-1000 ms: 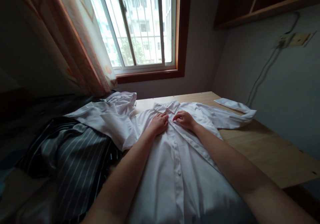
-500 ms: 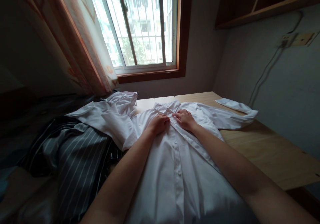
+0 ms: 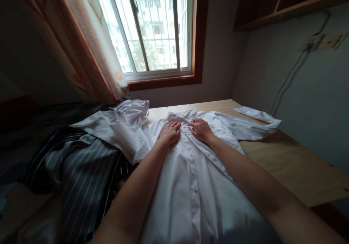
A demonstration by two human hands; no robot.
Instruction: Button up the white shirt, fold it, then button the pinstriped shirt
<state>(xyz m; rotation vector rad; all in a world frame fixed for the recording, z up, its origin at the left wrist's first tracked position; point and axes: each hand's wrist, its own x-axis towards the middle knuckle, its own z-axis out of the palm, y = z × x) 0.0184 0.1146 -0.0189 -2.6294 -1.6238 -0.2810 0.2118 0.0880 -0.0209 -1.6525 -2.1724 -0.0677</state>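
Head view: at far left, dark striped cloth (image 3: pixel 84 171) lies beside my left forearm (image 3: pixel 133 189). My left hand (image 3: pixel 170 132) rests palm down, fingers extended, holding nothing, on the white shirt (image 3: pixel 173 186), which lies front up on the surface (image 3: pixel 283 164). My right hand (image 3: pixel 201 129) bends its fingers at the front opening, near the collar (image 3: pixel 181 116); I cannot tell whether they pinch fabric. Farther right, past a sleeve (image 3: pixel 253 126), wood shows to the surface's near edge.

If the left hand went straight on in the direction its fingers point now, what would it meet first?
Most likely the collar of the white shirt, just beyond the left hand; the exact gap is hard to judge.
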